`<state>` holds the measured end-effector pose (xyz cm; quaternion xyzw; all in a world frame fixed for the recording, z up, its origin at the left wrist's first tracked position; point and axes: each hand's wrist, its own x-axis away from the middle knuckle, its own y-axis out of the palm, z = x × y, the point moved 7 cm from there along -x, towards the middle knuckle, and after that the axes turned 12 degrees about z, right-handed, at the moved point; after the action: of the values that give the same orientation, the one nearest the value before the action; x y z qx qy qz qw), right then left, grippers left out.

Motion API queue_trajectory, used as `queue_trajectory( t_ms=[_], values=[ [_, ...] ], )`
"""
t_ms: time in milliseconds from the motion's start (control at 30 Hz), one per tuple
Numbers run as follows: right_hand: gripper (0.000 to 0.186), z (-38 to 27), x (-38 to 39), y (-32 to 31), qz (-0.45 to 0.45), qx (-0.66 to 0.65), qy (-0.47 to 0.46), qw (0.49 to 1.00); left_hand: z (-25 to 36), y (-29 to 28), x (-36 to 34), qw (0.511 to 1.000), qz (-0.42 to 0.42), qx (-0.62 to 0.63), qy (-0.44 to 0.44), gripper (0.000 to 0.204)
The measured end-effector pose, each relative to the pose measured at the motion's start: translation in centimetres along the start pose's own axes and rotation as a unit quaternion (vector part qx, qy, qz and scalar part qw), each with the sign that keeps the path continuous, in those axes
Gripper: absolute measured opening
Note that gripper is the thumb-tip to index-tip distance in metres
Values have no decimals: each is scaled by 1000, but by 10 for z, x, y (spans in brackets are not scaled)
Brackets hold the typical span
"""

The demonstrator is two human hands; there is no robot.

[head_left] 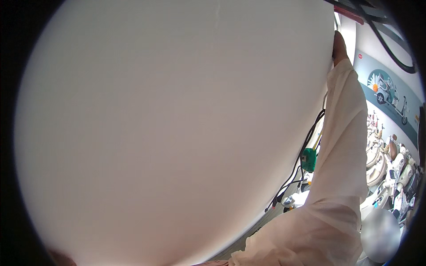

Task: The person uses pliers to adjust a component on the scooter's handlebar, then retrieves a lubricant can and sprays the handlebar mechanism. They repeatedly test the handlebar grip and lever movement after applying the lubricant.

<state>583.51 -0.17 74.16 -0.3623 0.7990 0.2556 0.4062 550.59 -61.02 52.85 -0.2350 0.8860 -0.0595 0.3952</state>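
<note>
A broad, smooth white panel fills most of the view, very close up, with a faint thin line near its top. My right arm, in a loose pale sleeve, reaches up along the panel's right edge. At that edge, my right hand holds the panel; most of its fingers are hidden behind it. A dark, skin-toned patch at the lower left rim is probably my left hand, touching or close to the panel. Its fingers cannot be made out.
Black cables and a green box hang between the panel and my sleeve. More black cable loops at the upper right. Beyond are several parked pale scooters, a scooter poster and a blurred oval patch.
</note>
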Motion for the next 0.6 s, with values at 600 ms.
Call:
queue_trajectory(
  t_ms=[600],
  values=[
    [47, -36, 219, -239, 85, -176, 77, 978, -11, -38, -17, 985, 145, 94, 2, 33]
  ],
)
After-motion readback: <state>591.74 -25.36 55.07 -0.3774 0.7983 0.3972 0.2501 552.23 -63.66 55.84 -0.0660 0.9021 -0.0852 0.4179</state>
